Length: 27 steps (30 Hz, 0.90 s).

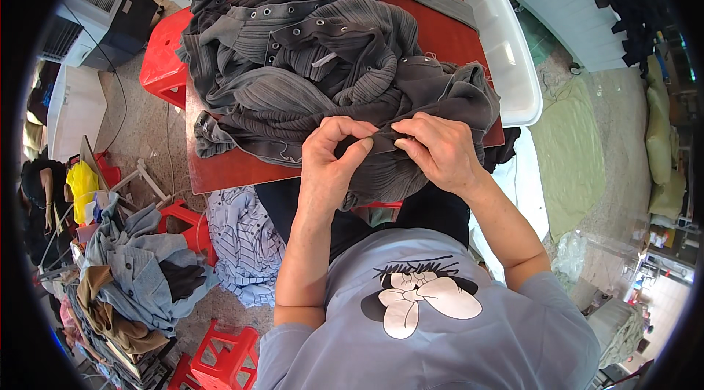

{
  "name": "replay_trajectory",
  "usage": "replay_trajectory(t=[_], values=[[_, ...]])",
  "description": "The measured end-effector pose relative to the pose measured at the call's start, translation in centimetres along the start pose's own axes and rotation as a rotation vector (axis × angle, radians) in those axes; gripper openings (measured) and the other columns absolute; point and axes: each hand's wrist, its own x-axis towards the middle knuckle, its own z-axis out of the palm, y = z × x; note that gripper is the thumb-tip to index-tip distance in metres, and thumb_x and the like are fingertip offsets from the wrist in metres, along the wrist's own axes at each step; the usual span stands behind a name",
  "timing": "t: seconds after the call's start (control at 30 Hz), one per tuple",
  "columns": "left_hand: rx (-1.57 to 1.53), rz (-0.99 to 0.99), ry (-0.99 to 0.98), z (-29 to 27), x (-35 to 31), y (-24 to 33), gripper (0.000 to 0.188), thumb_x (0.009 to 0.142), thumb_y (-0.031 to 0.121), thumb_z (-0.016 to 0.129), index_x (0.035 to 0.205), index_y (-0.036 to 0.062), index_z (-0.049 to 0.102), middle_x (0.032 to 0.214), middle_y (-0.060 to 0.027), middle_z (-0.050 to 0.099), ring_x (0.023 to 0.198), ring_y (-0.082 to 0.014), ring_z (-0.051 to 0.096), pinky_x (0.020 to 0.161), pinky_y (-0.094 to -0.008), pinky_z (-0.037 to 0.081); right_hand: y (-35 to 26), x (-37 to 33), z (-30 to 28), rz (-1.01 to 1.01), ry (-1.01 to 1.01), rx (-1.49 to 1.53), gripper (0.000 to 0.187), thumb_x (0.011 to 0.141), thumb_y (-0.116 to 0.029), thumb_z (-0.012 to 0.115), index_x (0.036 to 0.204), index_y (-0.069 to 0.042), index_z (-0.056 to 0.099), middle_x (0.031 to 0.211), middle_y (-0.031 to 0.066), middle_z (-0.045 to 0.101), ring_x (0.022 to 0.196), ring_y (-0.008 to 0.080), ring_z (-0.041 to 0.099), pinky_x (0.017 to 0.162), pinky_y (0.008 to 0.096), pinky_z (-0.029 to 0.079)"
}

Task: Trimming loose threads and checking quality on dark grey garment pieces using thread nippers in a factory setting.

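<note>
A heap of dark grey ribbed garments (293, 96) with metal eyelets covers much of a red-brown tabletop (227, 171). At its near edge, my left hand (336, 149) pinches the dark grey cloth between thumb and forefinger. Close beside it on the right, my right hand (434, 146) pinches the same garment, fingertips a short way from those of the left. Part of that garment (385, 177) hangs over the table's edge toward my lap. Whether a thread or something small is between the fingertips is too fine to make out.
A white plastic tub (517, 74) stands against the table's right side. Red plastic stools (165, 56) are at the left and lower left (224, 357). A striped shirt (246, 243) hangs by my left leg. Piled clothes (139, 272) lie farther left. Green cloth (572, 155) covers floor at right.
</note>
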Motion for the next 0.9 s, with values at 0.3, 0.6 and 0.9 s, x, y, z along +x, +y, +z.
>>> replay_trajectory(t=[0.3,0.6,0.9], values=[[0.032,0.037,-0.014,-0.10,-0.07,-0.27,0.009,0.081,-0.004,0.067,0.088,0.0018,0.070,0.095,-0.0037,0.070,0.095,-0.0151,0.062,0.092,-0.0312,0.047,0.13,-0.09,-0.22,0.000,-0.021,0.051,0.022,0.085,-0.007,0.075,0.103,-0.002,0.064,0.079,0.0095,0.066,0.060,0.0241,0.062,0.056,0.0332,0.049],[0.046,0.004,-0.016,-0.12,-0.07,-0.08,0.008,0.082,-0.003,0.068,0.087,0.0024,0.070,0.095,-0.0032,0.071,0.095,-0.0148,0.062,0.092,-0.0318,0.046,0.13,-0.33,0.09,-0.033,0.008,-0.012,0.023,0.084,-0.008,0.075,0.103,-0.002,0.064,0.079,0.0094,0.065,0.061,0.0243,0.062,0.055,0.0337,0.049],[-0.026,0.001,-0.017,-0.19,-0.14,-0.11,0.006,0.084,-0.003,0.067,0.089,0.0009,0.068,0.096,-0.0039,0.070,0.096,-0.0143,0.063,0.092,-0.0305,0.047,-0.10,-0.49,-0.37,-0.022,0.006,-0.022,0.023,0.084,-0.008,0.075,0.103,-0.001,0.064,0.079,0.0101,0.065,0.060,0.0250,0.062,0.055,0.0336,0.049]])
